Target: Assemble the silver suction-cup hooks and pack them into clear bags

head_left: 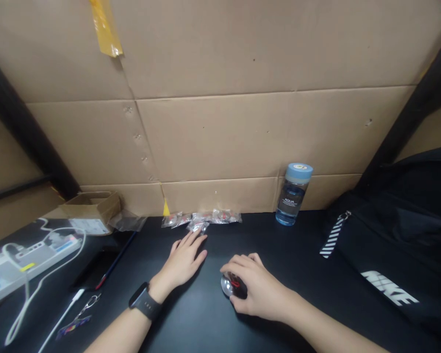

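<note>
My right hand (255, 287) curls its fingers and thumb around a round shiny object (226, 285) on the black tabletop. It has a silvery face and a red, cord-like part, and my fingers hide some of it, so I cannot make out its exact kind. Lying flat with fingers stretched out, my left hand (185, 262) wears a dark watch (146, 300) on its wrist. Its fingertips reach the nearest small clear plastic packet (197, 225); whether they touch is unclear. Several similar packets (226, 216), with silvery and red contents, lie along the cardboard wall.
A blue-capped water bottle (294, 194) stands at the wall, left of a black backpack (385, 255). On the left are a small cardboard box (91, 208), a white power strip (33, 262) with cables, a dark phone (97, 269), a pen (127, 247) and a keychain (83, 311).
</note>
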`<state>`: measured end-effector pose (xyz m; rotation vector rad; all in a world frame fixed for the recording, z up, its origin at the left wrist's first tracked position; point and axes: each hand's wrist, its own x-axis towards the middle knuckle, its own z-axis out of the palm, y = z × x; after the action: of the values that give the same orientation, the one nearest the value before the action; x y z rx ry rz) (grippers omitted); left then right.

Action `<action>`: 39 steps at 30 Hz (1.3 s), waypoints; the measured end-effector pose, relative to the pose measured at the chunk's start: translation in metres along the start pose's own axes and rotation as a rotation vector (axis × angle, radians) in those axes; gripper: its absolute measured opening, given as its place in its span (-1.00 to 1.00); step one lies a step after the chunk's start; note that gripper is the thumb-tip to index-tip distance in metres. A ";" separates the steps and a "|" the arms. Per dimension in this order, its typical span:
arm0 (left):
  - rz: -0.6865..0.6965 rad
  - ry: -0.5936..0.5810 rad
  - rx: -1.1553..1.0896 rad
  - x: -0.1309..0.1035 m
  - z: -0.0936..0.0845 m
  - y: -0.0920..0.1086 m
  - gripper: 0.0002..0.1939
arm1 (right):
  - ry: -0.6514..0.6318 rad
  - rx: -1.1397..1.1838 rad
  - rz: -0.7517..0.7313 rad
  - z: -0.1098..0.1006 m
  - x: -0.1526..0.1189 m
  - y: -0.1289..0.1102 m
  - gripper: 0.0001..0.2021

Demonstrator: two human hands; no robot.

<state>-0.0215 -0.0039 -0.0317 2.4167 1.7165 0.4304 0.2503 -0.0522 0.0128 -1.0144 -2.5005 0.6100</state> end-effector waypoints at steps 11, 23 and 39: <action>0.016 -0.047 -0.008 -0.001 0.000 -0.005 -0.48 | -0.026 -0.010 0.015 -0.001 0.000 -0.001 -0.63; 0.019 -0.053 -0.005 -0.003 -0.002 -0.004 -0.47 | -0.019 0.003 0.002 -0.001 -0.001 -0.001 -0.65; -0.426 0.404 0.268 -0.009 -0.072 -0.099 -0.49 | -0.020 0.015 -0.010 -0.003 -0.002 0.000 -0.66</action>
<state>-0.1356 0.0178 0.0074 2.1285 2.5342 0.6983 0.2531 -0.0524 0.0152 -0.9947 -2.5132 0.6377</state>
